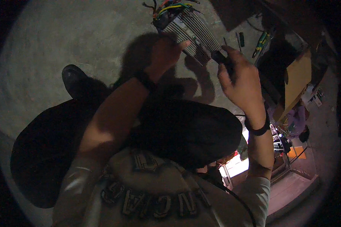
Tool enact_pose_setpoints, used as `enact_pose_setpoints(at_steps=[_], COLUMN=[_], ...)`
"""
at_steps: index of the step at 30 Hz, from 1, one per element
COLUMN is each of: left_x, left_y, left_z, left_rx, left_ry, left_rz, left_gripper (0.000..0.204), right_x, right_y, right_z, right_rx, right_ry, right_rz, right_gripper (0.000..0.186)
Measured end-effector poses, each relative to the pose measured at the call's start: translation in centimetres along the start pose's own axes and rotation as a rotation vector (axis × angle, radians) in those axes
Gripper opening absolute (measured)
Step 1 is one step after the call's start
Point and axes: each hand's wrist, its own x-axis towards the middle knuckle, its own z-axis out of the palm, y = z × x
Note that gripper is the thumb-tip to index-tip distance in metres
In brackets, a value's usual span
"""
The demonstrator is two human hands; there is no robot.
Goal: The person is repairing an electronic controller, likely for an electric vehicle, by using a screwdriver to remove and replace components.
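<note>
A grey finned metal unit (195, 32), like a motor controller in its heat-sink case, lies tilted on the floor. Coloured wires (174, 7) in yellow, green, red and black come out of its far end. At its near left edge, my left hand (166, 53) grips the unit, thumb on the fins and the other fingers in shadow. My right hand (241, 77) is closed around a black-handled tool (219, 57) at the unit's near right corner. The tool's working end is too dark to make out.
To the right lie a green-and-yellow handled tool (260, 44) and a small dark green piece (241, 39). Beyond them stands a cardboard piece (297, 73) among clutter. My dark shoe (75, 77) rests on the grey concrete floor (83, 38) at the left.
</note>
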Motion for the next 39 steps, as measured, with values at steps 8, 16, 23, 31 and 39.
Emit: enact_pose_setpoints(at_steps=[8,16,23,31,39], left_x=[0.2,0.3,0.2,1.9,1.7], left_y=[-2.8,-2.2,-2.1,-4.0,-4.0], left_z=[2.2,2.9,2.0,4.4,4.7], left_rx=[0.173,0.119,0.056,-0.172,-0.309], left_ry=[0.253,0.330,0.238,0.494,0.251], left_rz=[0.232,0.342,0.160,0.631,0.266], left_gripper=[0.066,0.066,0.056,0.019,0.046], right_x=[0.0,0.6,0.6,-1.3,-0.8], right_y=[-0.4,-0.3,2.8,0.7,0.5], right_z=[-0.1,0.4,1.2,0.6,2.0], right_rx=[-0.382,-0.421,0.377,-0.221,-0.355], right_ry=[-0.145,-0.291,-0.114,-0.134,-0.098], right_rz=[-0.121,-0.010,0.455,-0.077,-0.185], right_gripper=[0.033,0.037,0.035,0.039,0.038])
